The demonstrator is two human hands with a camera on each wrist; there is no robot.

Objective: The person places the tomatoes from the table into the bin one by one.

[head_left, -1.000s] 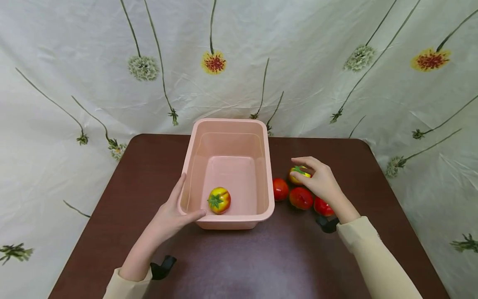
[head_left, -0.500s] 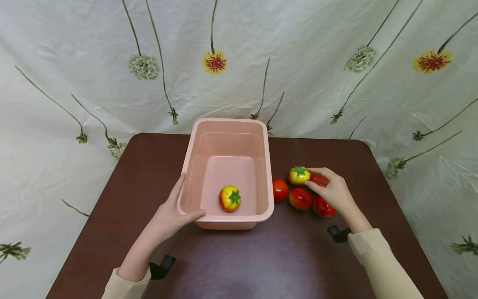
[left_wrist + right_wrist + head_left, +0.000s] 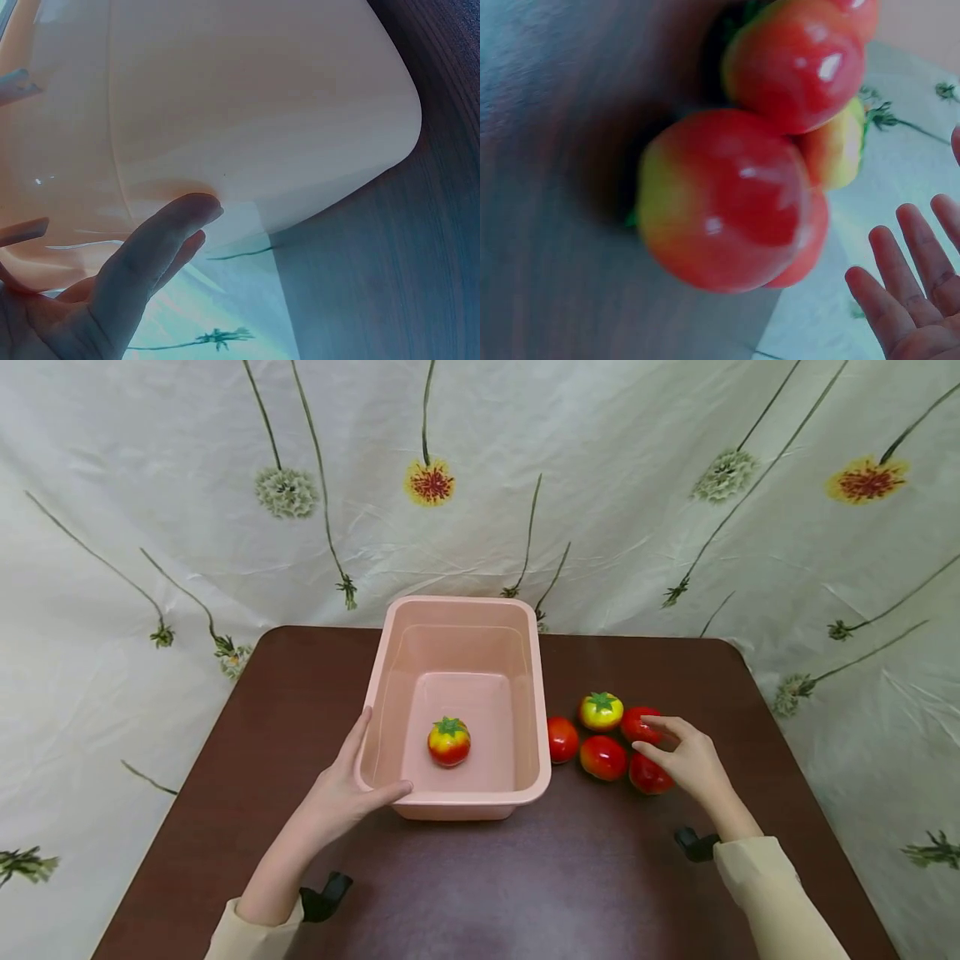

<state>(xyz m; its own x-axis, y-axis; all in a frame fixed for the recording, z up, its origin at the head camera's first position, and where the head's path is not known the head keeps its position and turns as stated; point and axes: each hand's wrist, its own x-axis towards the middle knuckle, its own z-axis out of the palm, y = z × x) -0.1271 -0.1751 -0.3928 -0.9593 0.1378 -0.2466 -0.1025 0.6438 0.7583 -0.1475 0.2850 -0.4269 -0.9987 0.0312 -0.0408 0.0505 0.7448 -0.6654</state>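
Observation:
A pink basin [image 3: 472, 798] holds one red and yellow tomato [image 3: 449, 750], its green leafy top facing up. My left hand [image 3: 341, 793] rests at the basin's near left corner, thumb along the front rim. In the left wrist view its straight fingers [image 3: 161, 244] lie against the outer wall. My right hand [image 3: 686, 758] hovers with fingers and thumb apart beside several tomatoes. A red tomato [image 3: 640, 724] shows just past its fingertips, and another red tomato [image 3: 649, 774] lies below the thumb. The right wrist view shows the spread fingers [image 3: 922, 251] apart from the fruit.
A yellow tomato [image 3: 601, 712] with a green top and two red ones, a front tomato [image 3: 603, 757] and a left tomato [image 3: 562, 739], cluster right of the basin. Everything stands on a dark brown table [image 3: 480, 885]. A flower-patterned curtain [image 3: 615, 502] hangs behind the table.
My right hand has drawn away from the yellow tomato, rightward and nearer me. The tomato in the basin rolled right, then back left and farther in. My left hand has stayed put.

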